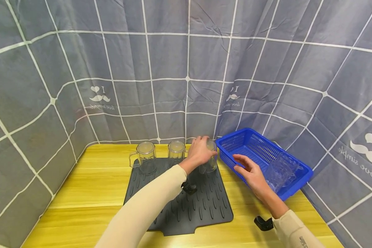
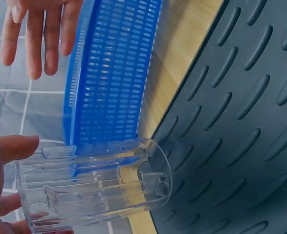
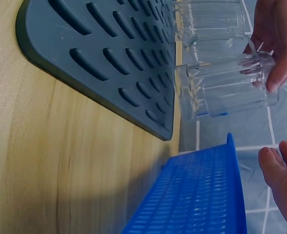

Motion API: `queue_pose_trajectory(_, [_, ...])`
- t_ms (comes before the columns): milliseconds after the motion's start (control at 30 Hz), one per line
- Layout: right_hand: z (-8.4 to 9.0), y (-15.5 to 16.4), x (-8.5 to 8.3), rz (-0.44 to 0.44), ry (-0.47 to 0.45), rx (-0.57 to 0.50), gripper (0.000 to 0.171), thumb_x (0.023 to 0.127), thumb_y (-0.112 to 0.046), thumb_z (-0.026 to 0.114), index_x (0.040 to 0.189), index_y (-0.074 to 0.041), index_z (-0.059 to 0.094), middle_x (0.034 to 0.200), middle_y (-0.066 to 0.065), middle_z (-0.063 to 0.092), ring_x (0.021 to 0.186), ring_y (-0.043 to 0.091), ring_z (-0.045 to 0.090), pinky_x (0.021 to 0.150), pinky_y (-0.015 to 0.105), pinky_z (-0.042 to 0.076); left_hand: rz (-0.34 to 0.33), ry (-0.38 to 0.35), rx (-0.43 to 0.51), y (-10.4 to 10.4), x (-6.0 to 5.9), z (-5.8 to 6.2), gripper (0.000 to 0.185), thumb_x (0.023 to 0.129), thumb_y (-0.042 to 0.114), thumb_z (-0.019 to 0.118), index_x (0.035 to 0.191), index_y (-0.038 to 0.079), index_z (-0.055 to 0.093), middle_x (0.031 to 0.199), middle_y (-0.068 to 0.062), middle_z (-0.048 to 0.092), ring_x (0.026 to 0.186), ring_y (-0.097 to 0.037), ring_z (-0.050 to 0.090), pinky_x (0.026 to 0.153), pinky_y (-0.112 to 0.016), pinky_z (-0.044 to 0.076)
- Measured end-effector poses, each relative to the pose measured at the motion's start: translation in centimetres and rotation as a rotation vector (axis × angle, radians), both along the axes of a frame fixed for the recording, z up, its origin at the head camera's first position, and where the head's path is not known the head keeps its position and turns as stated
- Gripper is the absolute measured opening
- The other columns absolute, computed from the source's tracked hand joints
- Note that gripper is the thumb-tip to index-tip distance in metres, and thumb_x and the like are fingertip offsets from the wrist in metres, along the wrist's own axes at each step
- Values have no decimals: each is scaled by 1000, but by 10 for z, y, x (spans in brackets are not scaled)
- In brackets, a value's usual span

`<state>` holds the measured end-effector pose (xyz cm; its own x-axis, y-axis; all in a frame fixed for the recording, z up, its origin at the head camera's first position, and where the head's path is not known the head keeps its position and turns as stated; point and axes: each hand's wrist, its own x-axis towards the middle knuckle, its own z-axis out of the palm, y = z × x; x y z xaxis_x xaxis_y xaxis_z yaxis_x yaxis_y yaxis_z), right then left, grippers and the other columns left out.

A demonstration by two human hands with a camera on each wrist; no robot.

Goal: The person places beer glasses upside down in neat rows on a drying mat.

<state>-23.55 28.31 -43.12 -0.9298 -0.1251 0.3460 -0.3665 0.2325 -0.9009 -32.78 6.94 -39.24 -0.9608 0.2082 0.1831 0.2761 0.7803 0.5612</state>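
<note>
While the left grip [image 1: 199, 151] clasps a mug [image 1: 210, 162], the right hand [image 1: 249, 172] hovers released.

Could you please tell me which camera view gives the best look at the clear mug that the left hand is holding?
The left wrist view: the clear mug fills the foreground, handle and walls plain. The right wrist view shows it smaller, at the drying mat's edge. In the head view the left hand mostly covers it.
</note>
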Motion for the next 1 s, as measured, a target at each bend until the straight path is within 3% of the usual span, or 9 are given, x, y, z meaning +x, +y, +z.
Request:
queue_pose_trajectory(133, [-3,1,1,-2,-23,11,42,101,-4,58,141,7,50,129,-13,59,129,4,52,95,11,47,10,-14,-31,4,-4,-4,71,84,44,80,144,17,54,140,-9,55,129,-30,49,104,-43,47])
queue_pose_trajectory(333, [-5,0,2,20,-50,6,46,102,-12,60,142,8,49,136,1,58,132,8,52,95,12,47,34,-33,-63,8,-10,-9,73,84,44,79,146,15,53,143,-12,53,132,-32,48,104,-43,48])
queue_pose_trajectory(600, [-3,1,3,8,-60,17,46,101,-13,61,141,6,50,133,-4,58,132,8,50,97,11,46,37,-25,-96,9,-15,-11,73,85,44,78,146,12,53,142,-15,53,132,-34,48,102,-45,50])
queue_pose_trajectory(800, [-5,4,3,9,-67,26,47,102,-16,60,142,6,49,140,10,56,133,7,48,97,11,45,37,-36,-122,13,-17,-13,74,86,45,77,147,13,51,144,-15,51,133,-34,46,100,-46,51])
queue_pose_trajectory(933, [-7,7,4,11,-66,30,48,103,-18,60,142,6,49,145,25,49,137,17,47,97,11,46,33,-48,-137,16,-16,-14,75,87,47,75,149,13,49,147,-14,48,135,-32,45,98,-46,52])
queue_pose_trajectory(1000, [-8,8,5,11,-75,33,48,103,-19,59,143,5,49,146,26,48,138,22,45,97,11,45,35,-49,-136,18,-15,-14,76,87,48,75,149,13,49,147,-14,48,134,-32,46,98,-47,52])
